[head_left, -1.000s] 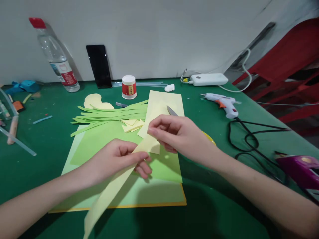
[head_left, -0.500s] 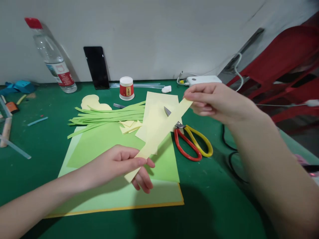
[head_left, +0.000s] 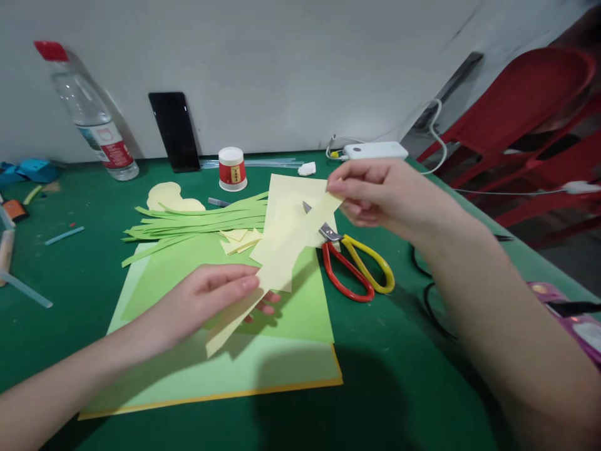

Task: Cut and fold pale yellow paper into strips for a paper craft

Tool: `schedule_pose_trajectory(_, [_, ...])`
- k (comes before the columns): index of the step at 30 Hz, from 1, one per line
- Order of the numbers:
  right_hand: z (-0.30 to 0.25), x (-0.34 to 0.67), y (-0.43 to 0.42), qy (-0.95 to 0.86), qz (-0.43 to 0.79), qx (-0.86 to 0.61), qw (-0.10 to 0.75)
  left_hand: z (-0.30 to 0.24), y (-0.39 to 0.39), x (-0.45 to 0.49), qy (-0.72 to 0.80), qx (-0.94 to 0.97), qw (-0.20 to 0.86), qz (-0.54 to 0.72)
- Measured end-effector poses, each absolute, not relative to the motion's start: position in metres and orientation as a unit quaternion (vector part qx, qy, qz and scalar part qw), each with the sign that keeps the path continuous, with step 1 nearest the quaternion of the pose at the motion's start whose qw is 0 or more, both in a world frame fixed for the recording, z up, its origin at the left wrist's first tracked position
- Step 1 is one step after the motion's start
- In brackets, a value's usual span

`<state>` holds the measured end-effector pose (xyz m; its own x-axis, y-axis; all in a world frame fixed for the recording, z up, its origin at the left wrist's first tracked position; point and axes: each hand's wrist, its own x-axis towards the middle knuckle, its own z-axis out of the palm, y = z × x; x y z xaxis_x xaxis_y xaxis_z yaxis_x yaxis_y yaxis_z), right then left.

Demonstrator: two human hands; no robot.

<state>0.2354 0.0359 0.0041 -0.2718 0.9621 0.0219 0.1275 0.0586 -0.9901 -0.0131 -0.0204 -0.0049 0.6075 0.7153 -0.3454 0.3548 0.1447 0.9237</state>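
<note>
A pale yellow paper strip (head_left: 287, 252) slants between my two hands, above the sheets. My right hand (head_left: 370, 191) pinches its upper end. Lower down, my left hand (head_left: 225, 291) grips the strip between thumb and fingers, and the free end hangs past it to the lower left. Behind the strip lie pale yellow paper pieces (head_left: 282, 194). Scissors (head_left: 350, 269) with one red and one yellow handle rest to their right, blades partly covered by the strip. Green paper strips (head_left: 206, 219) and small yellow scraps (head_left: 240, 241) lie to the left.
Green and pale green sheets (head_left: 216, 369) are stacked under my hands. At the back stand a water bottle (head_left: 101, 128), a phone (head_left: 174, 131) and a paper cup (head_left: 232, 170). A white power strip (head_left: 375, 151) lies by the wall. Red chairs (head_left: 521, 106) are at the right.
My right hand has moved left and slightly down with the strip. More of the strip's lower end now extends past my left hand. The view has shifted slightly.
</note>
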Motion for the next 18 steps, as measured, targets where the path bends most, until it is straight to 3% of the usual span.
schedule_pose_trajectory(2, [0.002,0.227,0.03,-0.664,0.459,-0.462,0.366,-0.009,-0.022,-0.01,0.445,0.591,0.656,0.146])
schedule_pose_trajectory(4, [0.001,0.22,0.022,-0.751,0.32,-0.478,0.323,-0.014,-0.023,-0.009,0.474,0.605,0.627,0.124])
schedule_pose_trajectory(8, [-0.002,0.206,0.002,-0.873,0.044,-0.435,0.217,-0.02,-0.026,-0.009,0.48,0.748,0.454,0.069])
schedule_pose_trajectory(11, [-0.004,0.193,-0.015,-0.883,-0.038,-0.428,0.191,-0.024,-0.029,-0.01,0.463,0.812,0.352,0.048])
schedule_pose_trajectory(15, [-0.002,0.18,-0.031,-0.835,-0.129,-0.47,0.257,-0.029,-0.03,-0.012,0.452,0.859,0.241,0.019])
schedule_pose_trajectory(18, [-0.008,0.173,-0.036,-0.862,-0.112,-0.419,0.261,-0.029,-0.03,-0.011,0.45,0.871,0.197,0.013])
